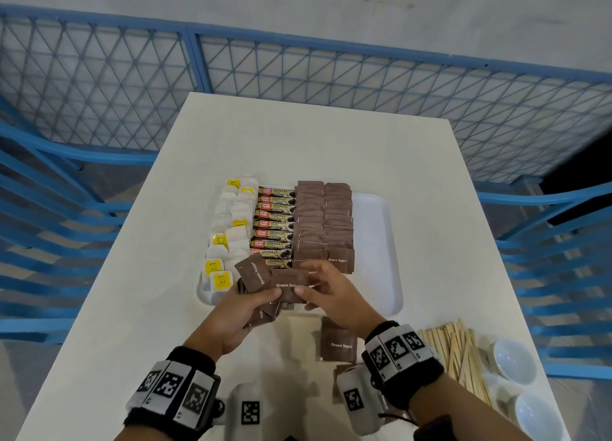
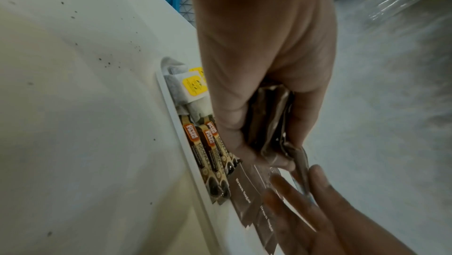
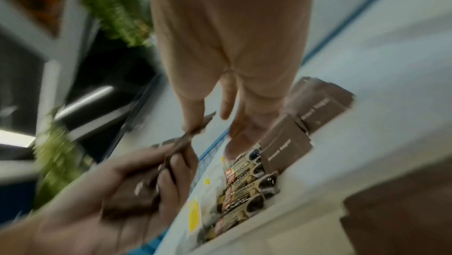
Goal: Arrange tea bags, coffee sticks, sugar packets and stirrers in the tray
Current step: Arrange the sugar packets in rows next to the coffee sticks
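Note:
A white tray on the table holds a left column of tea bags, a middle column of coffee sticks and two columns of brown sugar packets. Over the tray's near edge my left hand grips a fanned bunch of brown sugar packets. My right hand pinches one packet of that bunch between thumb and fingers. The left wrist view shows the bunch edge-on in my left hand. In the blurred right wrist view my right hand pinches the packet's edge.
More brown sugar packets lie on the table near my right wrist. A heap of wooden stirrers sits at the near right, with two white bowls beside it. The tray's right strip is bare. A blue mesh fence surrounds the table.

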Action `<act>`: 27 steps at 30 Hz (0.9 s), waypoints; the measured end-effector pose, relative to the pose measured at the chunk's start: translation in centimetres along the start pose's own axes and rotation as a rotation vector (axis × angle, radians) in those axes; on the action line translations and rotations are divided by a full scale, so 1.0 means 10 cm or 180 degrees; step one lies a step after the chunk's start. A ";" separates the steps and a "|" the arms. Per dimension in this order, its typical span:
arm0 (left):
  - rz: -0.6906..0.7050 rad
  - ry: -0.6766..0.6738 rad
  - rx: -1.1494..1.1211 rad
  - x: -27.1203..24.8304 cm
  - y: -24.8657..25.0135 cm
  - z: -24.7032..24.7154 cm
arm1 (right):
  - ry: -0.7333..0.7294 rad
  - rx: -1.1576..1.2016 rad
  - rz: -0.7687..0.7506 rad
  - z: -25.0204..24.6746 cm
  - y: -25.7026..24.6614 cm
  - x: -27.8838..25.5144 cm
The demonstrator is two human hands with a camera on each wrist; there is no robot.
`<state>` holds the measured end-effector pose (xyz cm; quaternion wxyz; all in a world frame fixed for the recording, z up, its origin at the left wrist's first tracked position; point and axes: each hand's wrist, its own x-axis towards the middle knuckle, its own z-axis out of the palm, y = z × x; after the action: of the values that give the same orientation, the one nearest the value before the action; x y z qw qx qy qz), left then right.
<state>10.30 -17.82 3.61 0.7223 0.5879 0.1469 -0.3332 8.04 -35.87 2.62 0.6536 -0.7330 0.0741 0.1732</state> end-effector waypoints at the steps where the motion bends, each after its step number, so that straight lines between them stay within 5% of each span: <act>1: -0.0032 -0.0026 0.0024 0.00 -0.01 0.02 | -0.0048 0.0110 0.0099 -0.02 0.02 0.01; 9: -0.0107 0.0112 -0.0204 0.02 -0.01 -0.05 | 0.0850 0.0461 0.0195 -0.41 0.15 0.08; 12: -0.0054 0.0179 -0.0199 0.02 0.00 -0.11 | 0.1199 0.0039 0.0271 -0.65 0.26 0.11; 27: -0.0063 0.0067 -0.0121 0.02 -0.03 -0.03 | 0.1446 -0.0729 0.0227 -0.71 0.44 0.35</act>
<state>10.33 -17.62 3.20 0.7285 0.5760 0.1666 -0.3314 10.93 -43.00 -2.07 0.5264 -0.8193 0.2247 0.0343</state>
